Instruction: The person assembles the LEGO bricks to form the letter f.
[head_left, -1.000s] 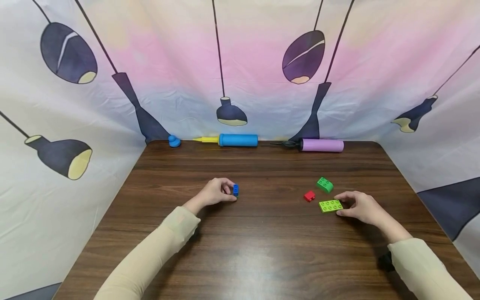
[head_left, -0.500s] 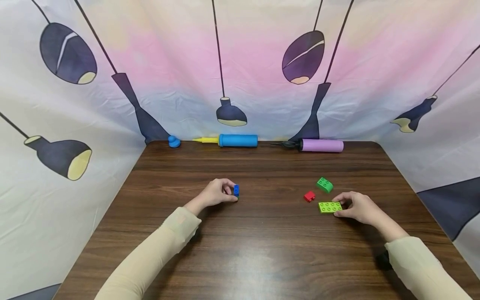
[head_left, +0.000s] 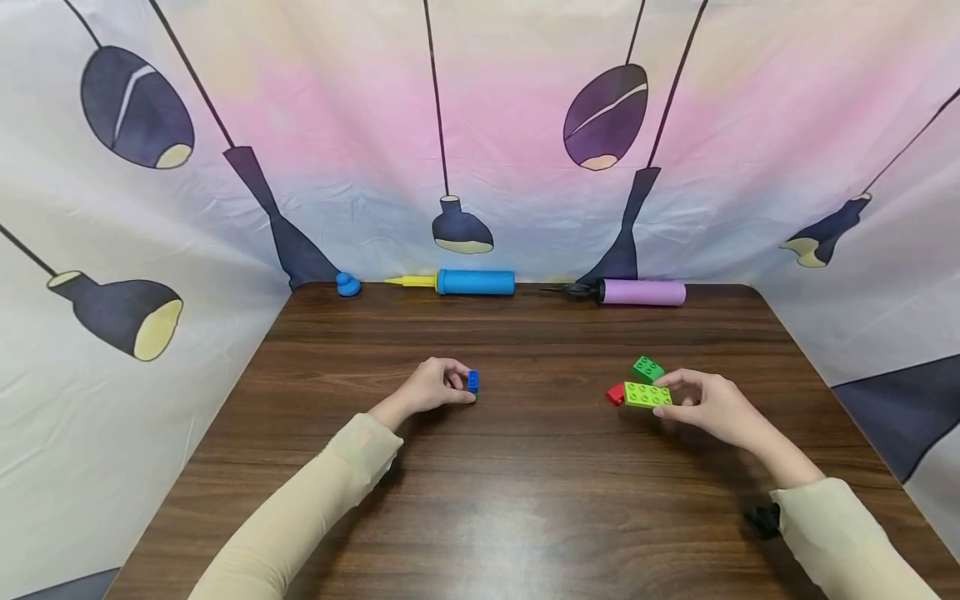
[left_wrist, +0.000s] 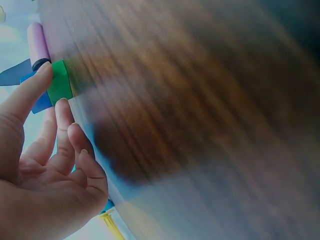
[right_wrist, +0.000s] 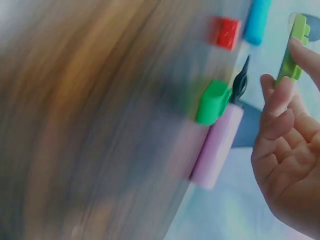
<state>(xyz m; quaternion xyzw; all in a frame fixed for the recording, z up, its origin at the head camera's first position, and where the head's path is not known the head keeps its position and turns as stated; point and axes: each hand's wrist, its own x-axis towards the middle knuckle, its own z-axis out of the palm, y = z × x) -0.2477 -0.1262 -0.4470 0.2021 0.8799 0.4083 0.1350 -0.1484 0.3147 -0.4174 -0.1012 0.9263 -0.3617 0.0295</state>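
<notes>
My left hand pinches a blue brick joined to a green brick; in the left wrist view the thumb lies on one side and fingers on the other. On the right, my right hand holds a lime-green brick with several studs by its end, between thumb and fingers. That brick is raised off the table in the right wrist view. Behind it lie a small red brick, partly covered in the head view, and a green brick with a curved end.
Along the back edge of the brown wooden table lie a blue hand pump with a yellow nozzle, a purple pump and a blue rubber duck. A printed curtain hangs behind.
My right hand has lifted the lime-green brick from the table and moved it a little left and away from me. The left hand has barely shifted and keeps its bricks.
</notes>
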